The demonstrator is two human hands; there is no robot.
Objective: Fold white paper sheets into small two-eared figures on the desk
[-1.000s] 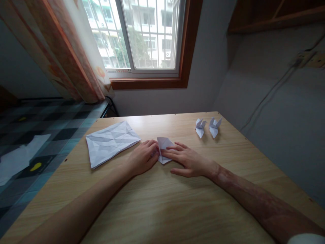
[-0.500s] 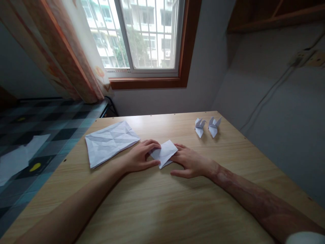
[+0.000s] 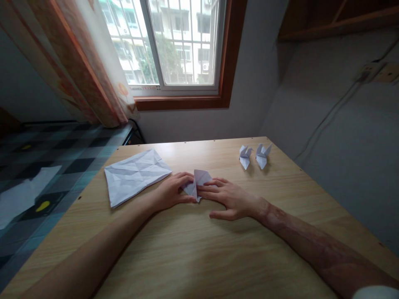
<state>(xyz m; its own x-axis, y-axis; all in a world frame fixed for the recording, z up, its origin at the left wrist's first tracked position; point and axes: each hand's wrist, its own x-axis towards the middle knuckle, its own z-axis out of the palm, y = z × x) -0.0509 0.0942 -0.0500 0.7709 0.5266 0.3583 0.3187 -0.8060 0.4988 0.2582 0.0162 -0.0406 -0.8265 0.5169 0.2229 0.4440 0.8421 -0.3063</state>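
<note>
A small white folded paper (image 3: 198, 182) lies in the middle of the wooden table (image 3: 193, 249). My left hand (image 3: 172, 192) curls round its left edge, fingertips pinching a flap. My right hand (image 3: 230, 197) lies flat with fingers stretched, pressing down the paper's right side. Most of the paper's lower part is hidden under the fingers.
A larger creased white sheet (image 3: 135, 175) lies to the left on the table. Two finished white paper figures (image 3: 254, 155) stand at the far right. A window (image 3: 174, 41) and curtain (image 3: 77, 62) are behind; a checkered bed (image 3: 34, 174) lies left of the table.
The small paper was spread open half a second ago; now a flap is folded back toward the middle. My right fingers have moved onto it again.
</note>
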